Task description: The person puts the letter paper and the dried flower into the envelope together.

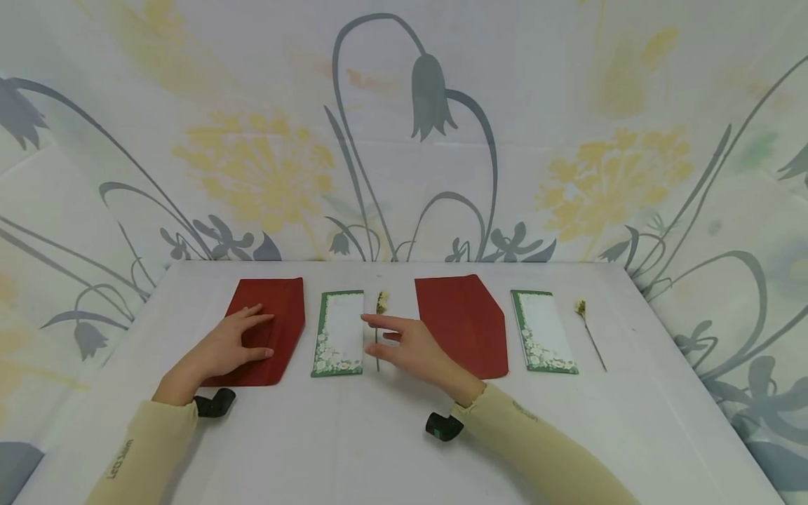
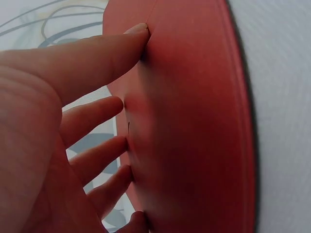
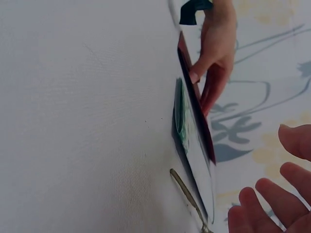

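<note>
On the left red envelope [image 1: 288, 315] rests my left hand [image 1: 221, 345], its fingers spread and lightly bent. The left wrist view shows thumb and fingertips touching the envelope's face [image 2: 194, 121]. My right hand [image 1: 419, 353] hovers over the middle of the table with nothing in its fingers. Beneath its fingertips lies a small yellow flower [image 1: 381, 301] on a thin stem, partly hidden by the hand. Just left of that flower is a white card [image 1: 344, 322] with a green floral border. A second red envelope [image 1: 470, 315] lies behind the right hand.
Farther right lie another green-bordered card [image 1: 543, 330] and another yellow stemmed flower [image 1: 581, 307]. All of it sits on a white tabletop [image 1: 353, 449]. A floral-print cloth [image 1: 391, 196] hangs behind the table. Black wrist cameras sit under both sleeves.
</note>
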Action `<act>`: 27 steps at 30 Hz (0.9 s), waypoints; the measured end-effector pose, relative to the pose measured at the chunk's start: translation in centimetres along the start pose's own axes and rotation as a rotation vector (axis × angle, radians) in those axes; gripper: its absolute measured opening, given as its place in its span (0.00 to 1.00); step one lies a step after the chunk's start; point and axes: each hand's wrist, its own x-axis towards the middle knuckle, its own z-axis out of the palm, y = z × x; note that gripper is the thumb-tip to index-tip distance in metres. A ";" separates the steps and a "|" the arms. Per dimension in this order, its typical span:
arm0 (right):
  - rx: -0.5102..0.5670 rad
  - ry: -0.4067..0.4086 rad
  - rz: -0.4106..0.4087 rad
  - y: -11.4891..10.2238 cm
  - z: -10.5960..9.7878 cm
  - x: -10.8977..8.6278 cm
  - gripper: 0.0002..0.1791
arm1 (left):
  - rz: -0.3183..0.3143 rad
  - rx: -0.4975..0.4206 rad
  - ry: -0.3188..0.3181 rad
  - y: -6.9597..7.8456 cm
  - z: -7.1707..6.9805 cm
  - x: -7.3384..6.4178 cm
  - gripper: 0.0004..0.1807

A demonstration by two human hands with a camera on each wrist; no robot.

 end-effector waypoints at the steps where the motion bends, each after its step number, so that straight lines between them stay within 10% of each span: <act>1: 0.005 -0.006 -0.004 0.0 0.1 0.3 0.29 | 0.002 0.003 -0.001 0.0 0.0 0.0 0.39; 27: -0.120 -0.054 -0.056 -1.1 6.5 6.3 0.26 | 0.042 0.058 0.000 0.5 -0.3 0.1 0.40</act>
